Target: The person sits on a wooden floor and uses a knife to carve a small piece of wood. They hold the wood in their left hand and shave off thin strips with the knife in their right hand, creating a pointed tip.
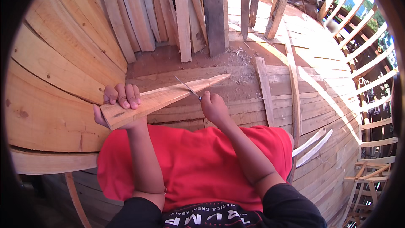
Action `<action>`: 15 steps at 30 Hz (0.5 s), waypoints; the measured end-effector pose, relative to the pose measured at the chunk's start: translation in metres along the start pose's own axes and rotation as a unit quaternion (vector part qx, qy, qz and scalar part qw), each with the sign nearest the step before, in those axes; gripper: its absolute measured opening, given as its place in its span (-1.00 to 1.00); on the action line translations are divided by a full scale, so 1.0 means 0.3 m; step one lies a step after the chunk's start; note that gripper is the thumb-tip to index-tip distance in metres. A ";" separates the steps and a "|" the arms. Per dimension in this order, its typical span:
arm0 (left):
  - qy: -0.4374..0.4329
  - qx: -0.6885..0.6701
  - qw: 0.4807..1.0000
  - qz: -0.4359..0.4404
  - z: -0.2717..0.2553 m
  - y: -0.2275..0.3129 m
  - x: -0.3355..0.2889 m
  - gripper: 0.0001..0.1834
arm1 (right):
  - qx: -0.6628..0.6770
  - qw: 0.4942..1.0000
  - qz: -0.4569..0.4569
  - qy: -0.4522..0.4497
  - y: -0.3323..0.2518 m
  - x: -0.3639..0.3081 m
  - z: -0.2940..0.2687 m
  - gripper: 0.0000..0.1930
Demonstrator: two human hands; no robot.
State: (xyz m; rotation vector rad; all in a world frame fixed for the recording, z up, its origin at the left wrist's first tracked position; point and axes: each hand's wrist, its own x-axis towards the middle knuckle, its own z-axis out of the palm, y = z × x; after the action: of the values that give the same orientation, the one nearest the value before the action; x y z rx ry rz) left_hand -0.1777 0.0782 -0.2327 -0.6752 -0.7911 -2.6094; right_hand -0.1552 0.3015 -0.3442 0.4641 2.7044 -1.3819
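Note:
A tapered wooden board (162, 100) lies slanted in front of me, its wide end at the left and its narrow tip pointing away to the right. My left hand (121, 101) is closed round the wide end, fingers over the top and thumb at the left edge. My right hand (215, 106) is closed on the handle of a knife (188, 88). The thin blade crosses over the board's upper face, pointing up and to the left. Whether the edge touches the wood I cannot tell. Most of the handle is hidden in my fist.
Light planks (59, 80) form a curved wall close on my left. Upright boards (135, 12) stand along the far side. Wood shavings (242, 69) litter the plank floor (278, 88) beyond the tip. Two pale curved strips (314, 147) lie at my right, with a wooden frame (369, 177) farther right.

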 end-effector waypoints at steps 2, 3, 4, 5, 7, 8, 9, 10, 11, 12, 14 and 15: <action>0.008 -0.001 1.000 0.007 -0.021 0.006 0.007 -0.45 | -0.024 0.999 -0.019 -0.012 -0.084 -0.053 -0.034 -0.38; -0.005 0.003 1.000 0.010 -0.020 0.008 0.005 -0.45 | -0.036 0.999 -0.027 -0.019 -0.105 -0.067 -0.042 -0.38; -0.018 0.005 1.000 0.007 0.001 0.005 -0.003 -0.45 | -0.034 0.999 -0.022 -0.006 -0.091 -0.063 -0.040 -0.38; -0.030 0.007 1.000 0.005 0.020 0.001 -0.011 -0.45 | -0.032 0.999 -0.018 0.006 -0.070 -0.048 -0.035 -0.39; -0.052 0.017 0.998 -0.004 0.070 -0.010 -0.025 -0.45 | -0.025 0.998 0.017 0.047 0.031 0.015 -0.022 -0.39; -0.069 0.015 0.997 -0.009 0.097 -0.024 -0.024 -0.45 | -0.021 0.995 0.050 0.082 0.148 0.080 -0.025 -0.39; -0.068 0.013 0.998 -0.009 0.104 -0.028 -0.023 -0.45 | -0.015 0.990 0.078 0.114 0.203 0.121 -0.030 -0.39; -0.064 0.014 0.998 -0.007 0.098 -0.025 -0.030 -0.45 | -0.027 0.995 0.050 0.085 0.194 0.122 -0.032 -0.38; -0.060 0.015 0.998 -0.006 0.093 -0.024 -0.031 -0.44 | -0.038 0.997 0.023 0.056 0.187 0.118 -0.035 -0.38; -0.058 0.016 0.998 -0.004 0.089 -0.024 -0.024 -0.44 | -0.050 0.998 -0.004 0.028 0.183 0.111 -0.040 -0.38; -0.044 0.025 0.999 0.002 0.067 -0.003 -0.031 -0.44 | 0.012 1.000 0.006 -0.019 0.011 -0.002 -0.041 -0.38; -0.047 0.026 0.999 0.003 0.068 -0.004 -0.029 -0.45 | 0.041 0.998 0.007 -0.051 -0.060 -0.062 -0.048 -0.38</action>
State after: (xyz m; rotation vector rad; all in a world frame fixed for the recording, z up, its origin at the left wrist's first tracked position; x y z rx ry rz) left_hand -0.1641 0.0927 -0.2228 -0.7887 -0.8792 -2.5581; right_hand -0.1418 0.2989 -0.3179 0.4037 2.5680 -1.4740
